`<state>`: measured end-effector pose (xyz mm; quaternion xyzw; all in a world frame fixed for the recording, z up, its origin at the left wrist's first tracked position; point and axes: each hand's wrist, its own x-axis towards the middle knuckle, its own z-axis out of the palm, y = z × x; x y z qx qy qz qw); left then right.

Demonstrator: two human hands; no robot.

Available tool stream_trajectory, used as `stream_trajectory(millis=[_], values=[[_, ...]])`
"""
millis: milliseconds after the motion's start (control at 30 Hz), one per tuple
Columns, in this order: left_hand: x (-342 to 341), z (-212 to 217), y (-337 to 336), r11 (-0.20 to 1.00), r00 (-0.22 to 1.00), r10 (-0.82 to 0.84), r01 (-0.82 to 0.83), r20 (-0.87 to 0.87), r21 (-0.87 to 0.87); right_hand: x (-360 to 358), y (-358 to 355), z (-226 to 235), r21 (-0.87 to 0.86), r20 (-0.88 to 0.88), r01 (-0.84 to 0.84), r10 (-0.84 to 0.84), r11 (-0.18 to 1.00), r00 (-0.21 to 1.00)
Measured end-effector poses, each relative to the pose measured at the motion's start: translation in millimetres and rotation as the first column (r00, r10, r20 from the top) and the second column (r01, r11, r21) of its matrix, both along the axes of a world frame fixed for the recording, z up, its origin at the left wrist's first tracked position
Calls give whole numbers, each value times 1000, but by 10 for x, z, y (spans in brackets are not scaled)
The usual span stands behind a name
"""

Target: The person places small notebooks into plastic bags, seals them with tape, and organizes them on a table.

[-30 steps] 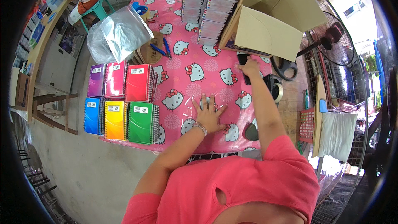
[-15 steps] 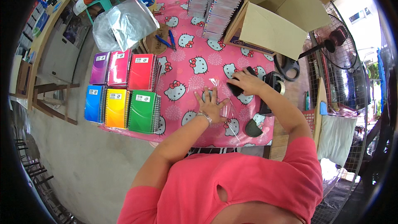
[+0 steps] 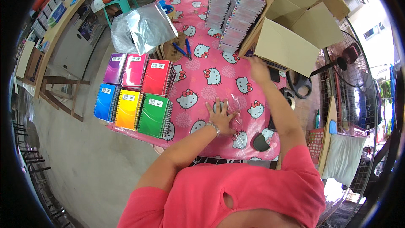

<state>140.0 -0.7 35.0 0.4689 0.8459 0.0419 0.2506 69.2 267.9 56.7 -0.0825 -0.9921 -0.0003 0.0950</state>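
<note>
A clear plastic sleeve [image 3: 235, 114] is lying flat on the pink cartoon-cat tablecloth [image 3: 198, 65]. The left hand [image 3: 220, 117] is pressing down on it, fingers spread wide and flat, not gripping anything. The sleeve is sitting under the fingertips and sticking out a little past them, toward the person's right.

The right hand [image 3: 258, 68] is reaching far out, up by the open cardboard box [image 3: 291, 38]. Its fingers are looking loose and a bit open, and nothing is showing inside them, but the hand is blurry, so that is hard to be sure of.

To do this part well, the flat hand should be keeping the thin sleeve pinned so it is not sliding away, while the other hand is fetching something.

Just beyond the right fingers, tall stacks of wrapped notebooks [image 3: 236, 6] are standing beside the box. Well off to the left of the left fingers, six bright spiral notebooks [image 3: 137, 93] are lying in two rows: purple, pink and red, then blue, yellow and green. Two blue pens [image 3: 184, 50] are resting above them, near a big crinkly plastic bag [image 3: 143, 27].

The inside of the box is hidden. The sleeve's edges are hard to see because it is see-through. A dark thing [image 3: 260, 142] at the table edge is too unclear to name.
</note>
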Motion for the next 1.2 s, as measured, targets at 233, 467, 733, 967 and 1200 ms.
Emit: stream_trajectory(millis=[233,467,733,967,1200], values=[[35,-92,-3,999,998,-24,22,-53,-36,-1223,-1813,-269,-414,-208,-313,246,855,947],[19,-282,1,994,997,-70,68,21,87,-1166,-1920,-438,-424,94,-15,60,906,994],[29,-305,-25,978,977,-109,138,-181,154,1046,-1916,-59,-717,173,71,-79,-694,982],[68,-124,16,997,998,20,-15,-63,73,1627,-949,-748,-795,120,40,-92,-605,989],[81,-86,-39,993,999,35,-31,-37,117,1581,-882,-179,-958,283,288,-159,4,946]])
